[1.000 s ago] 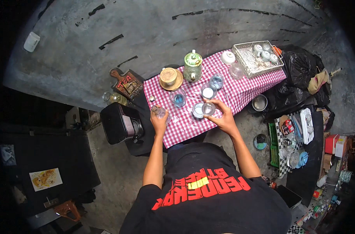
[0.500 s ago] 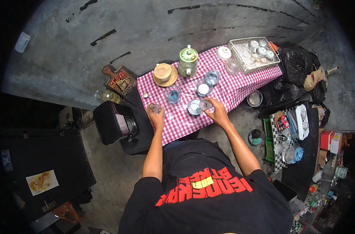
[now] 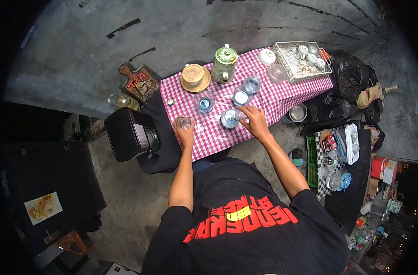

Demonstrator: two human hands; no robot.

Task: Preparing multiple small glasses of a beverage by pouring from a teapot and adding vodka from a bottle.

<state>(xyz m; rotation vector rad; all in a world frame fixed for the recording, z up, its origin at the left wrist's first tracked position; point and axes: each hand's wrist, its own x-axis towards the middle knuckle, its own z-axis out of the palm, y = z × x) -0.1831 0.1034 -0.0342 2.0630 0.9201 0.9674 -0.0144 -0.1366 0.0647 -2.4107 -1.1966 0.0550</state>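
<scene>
My left hand [image 3: 185, 133] is closed around a small clear glass bottle [image 3: 183, 121] near the left end of the checked cloth. In my right hand [image 3: 255, 123] is a small clear glass vessel [image 3: 240, 114], tilted left with its end over a wide drinking glass [image 3: 228, 120]. Whether anything flows out is too small to tell. Behind that glass stand more clear glasses: one [image 3: 204, 102] at left, one with a pale round spot inside [image 3: 242, 97], and one [image 3: 252, 83] farther back. A small round cap [image 3: 170, 101] lies beyond my left hand.
A green lidded teapot [image 3: 225, 68] and a wooden cup on a saucer [image 3: 195, 79] stand at the back. A white bowl [image 3: 266, 57], a clear jar [image 3: 276, 73] and a wicker tray of cups [image 3: 295, 68] are at right. A black appliance [image 3: 131, 135] borders the left.
My right hand has tipped its glass vessel farther over the drinking glass. My left hand still holds its bottle in about the same place. The whole view has shifted slightly.
</scene>
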